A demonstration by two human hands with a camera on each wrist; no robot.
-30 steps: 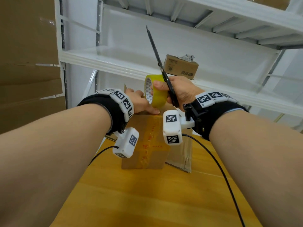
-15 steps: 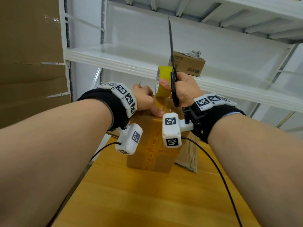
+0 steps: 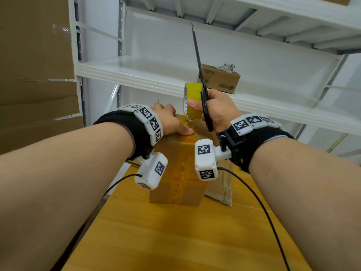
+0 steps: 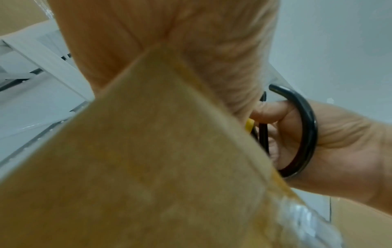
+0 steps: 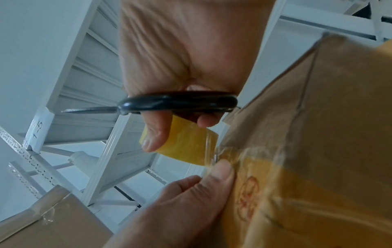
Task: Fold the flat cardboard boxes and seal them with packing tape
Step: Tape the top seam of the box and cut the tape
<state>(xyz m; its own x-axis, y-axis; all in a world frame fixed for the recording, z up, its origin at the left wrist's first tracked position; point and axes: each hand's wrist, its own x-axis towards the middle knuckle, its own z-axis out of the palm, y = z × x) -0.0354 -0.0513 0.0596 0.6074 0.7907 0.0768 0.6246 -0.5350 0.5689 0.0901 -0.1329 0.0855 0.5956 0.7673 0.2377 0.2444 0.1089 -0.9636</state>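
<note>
My left hand (image 3: 172,122) lies on the top far edge of the cardboard box (image 3: 175,173), thumb pressing the tape strip flat onto it. Just right of that thumb, my right hand (image 3: 218,110) grips the yellow tape roll (image 3: 192,100) above the box's far edge, together with closed black scissors (image 3: 203,90), blades pointing up.

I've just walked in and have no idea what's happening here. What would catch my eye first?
Probably the black scissors, their blades pointing straight up toward the white shelving, gripped in the right hand together with a yellow tape roll. Just below, the left hand presses the tape onto the top of a brown cardboard box standing on the wooden table. Both wrists wear black bands carrying white camera blocks with checkered markers.
</note>
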